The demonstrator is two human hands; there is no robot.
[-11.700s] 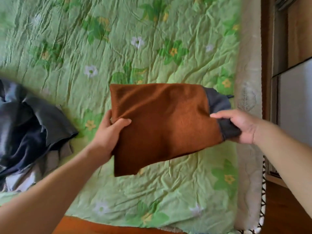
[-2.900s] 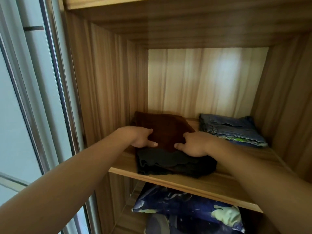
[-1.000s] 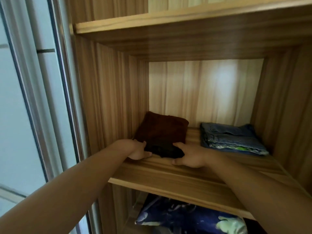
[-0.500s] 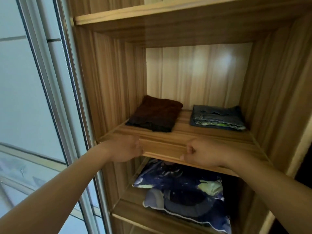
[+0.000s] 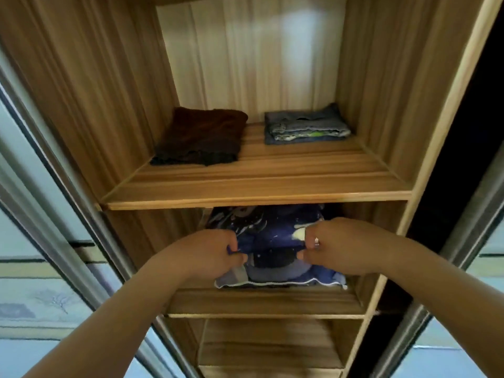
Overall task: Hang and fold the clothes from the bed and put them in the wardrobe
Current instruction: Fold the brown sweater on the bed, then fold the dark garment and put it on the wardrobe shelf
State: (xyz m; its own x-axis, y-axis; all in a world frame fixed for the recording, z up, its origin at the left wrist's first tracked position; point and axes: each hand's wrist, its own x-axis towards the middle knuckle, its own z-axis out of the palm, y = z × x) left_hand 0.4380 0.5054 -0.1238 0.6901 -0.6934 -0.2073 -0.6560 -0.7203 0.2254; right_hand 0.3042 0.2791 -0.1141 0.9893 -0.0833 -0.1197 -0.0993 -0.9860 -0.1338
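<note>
The folded brown garment [image 5: 201, 137] lies on the left of the wardrobe's upper shelf [image 5: 259, 184], over a dark layer. A folded stack of blue jeans [image 5: 305, 126] sits to its right, apart from it. My left hand [image 5: 212, 255] and my right hand [image 5: 335, 246] hover below that shelf, side by side in front of the lower compartment. Both have their fingers curled into loose fists, and I see nothing held in either. A ring shows on my right hand.
A dark blue printed bedding bundle [image 5: 272, 241] fills the lower compartment behind my hands, on its shelf [image 5: 267, 301]. Another wooden shelf [image 5: 270, 350] lies below. A sliding door with a metal frame [image 5: 41, 186] stands at the left, another door frame [image 5: 463, 241] at the right.
My hands let go of the brown garment on the shelf, pulled back and dropped below the shelf edge. The view has backed away and tilted down.
</note>
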